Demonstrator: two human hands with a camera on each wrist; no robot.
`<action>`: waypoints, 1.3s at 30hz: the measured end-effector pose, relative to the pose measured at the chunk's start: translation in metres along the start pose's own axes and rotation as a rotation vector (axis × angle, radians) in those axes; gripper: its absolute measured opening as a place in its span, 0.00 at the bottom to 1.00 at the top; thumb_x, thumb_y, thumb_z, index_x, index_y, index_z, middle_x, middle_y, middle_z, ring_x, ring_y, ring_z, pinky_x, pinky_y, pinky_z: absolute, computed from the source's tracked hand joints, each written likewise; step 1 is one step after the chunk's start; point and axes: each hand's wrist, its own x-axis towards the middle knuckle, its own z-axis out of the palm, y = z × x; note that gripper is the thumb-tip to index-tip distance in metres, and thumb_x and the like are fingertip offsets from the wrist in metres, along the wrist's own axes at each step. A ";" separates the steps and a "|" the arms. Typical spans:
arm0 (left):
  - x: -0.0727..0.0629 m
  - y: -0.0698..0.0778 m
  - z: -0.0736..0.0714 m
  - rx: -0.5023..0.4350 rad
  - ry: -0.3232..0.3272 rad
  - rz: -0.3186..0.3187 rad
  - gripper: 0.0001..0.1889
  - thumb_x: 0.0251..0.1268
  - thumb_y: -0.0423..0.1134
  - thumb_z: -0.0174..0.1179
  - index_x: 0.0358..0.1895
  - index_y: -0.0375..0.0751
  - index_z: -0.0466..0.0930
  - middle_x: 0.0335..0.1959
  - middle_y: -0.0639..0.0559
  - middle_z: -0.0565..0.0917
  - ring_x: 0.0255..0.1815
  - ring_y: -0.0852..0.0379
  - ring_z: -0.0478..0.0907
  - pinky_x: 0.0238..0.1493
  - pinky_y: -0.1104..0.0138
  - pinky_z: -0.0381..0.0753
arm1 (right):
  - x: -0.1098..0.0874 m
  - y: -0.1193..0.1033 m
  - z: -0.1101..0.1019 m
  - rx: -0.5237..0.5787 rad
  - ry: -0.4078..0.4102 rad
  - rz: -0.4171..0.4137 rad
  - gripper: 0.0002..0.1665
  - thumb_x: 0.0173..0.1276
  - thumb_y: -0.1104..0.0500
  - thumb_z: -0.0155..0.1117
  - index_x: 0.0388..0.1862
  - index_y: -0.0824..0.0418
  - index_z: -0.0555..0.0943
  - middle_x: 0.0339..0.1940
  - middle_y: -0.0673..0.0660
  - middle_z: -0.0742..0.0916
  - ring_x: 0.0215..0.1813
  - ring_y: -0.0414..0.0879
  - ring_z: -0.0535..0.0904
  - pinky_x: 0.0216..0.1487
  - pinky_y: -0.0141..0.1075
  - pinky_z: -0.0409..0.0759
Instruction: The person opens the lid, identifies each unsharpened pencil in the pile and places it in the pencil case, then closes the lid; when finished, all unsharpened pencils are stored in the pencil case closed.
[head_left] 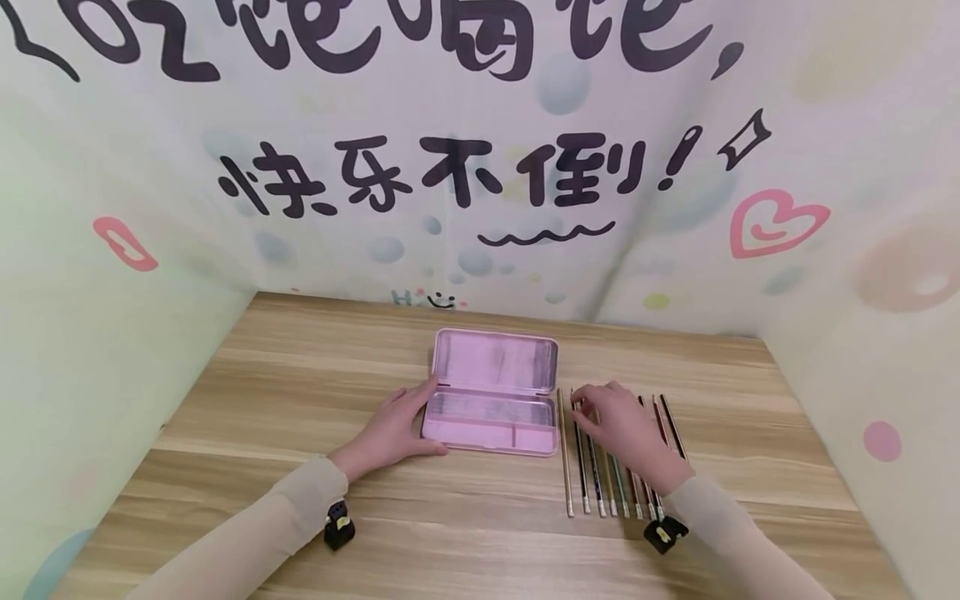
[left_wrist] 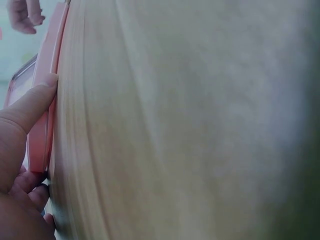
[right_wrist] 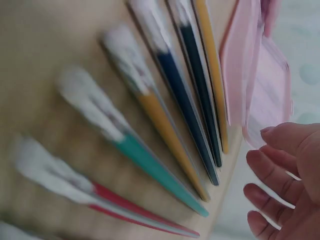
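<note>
A pink pencil case (head_left: 474, 433) lies open on the wooden table, its lid (head_left: 487, 360) raised at the back. At its left end my left hand (head_left: 384, 435) holds it, thumb on the front wall and fingers round the side; the left wrist view shows this thumb (left_wrist: 32, 102) against the pink wall. Right of the case, several pencils (head_left: 565, 467) lie in a row, eraser ends toward me. My right hand (head_left: 624, 423) is over the row, fingers loosely bent. Nothing shows between those fingers in the right wrist view, where yellow, dark blue, green (right_wrist: 157, 170) and red pencils appear.
The case tray has a long compartment at the back and a divider (head_left: 513, 435) in its front part. Printed cloth walls (head_left: 450, 267) stand behind and at both sides of the table (head_left: 300, 358). A small black device (head_left: 340, 527) sits on each wrist.
</note>
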 end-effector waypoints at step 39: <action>-0.001 -0.004 -0.001 -0.079 -0.021 -0.012 0.61 0.55 0.52 0.80 0.84 0.33 0.48 0.79 0.31 0.63 0.80 0.35 0.60 0.83 0.43 0.50 | -0.041 -0.042 0.029 -0.171 0.151 0.010 0.21 0.56 0.58 0.83 0.46 0.65 0.86 0.28 0.53 0.88 0.34 0.50 0.76 0.39 0.44 0.78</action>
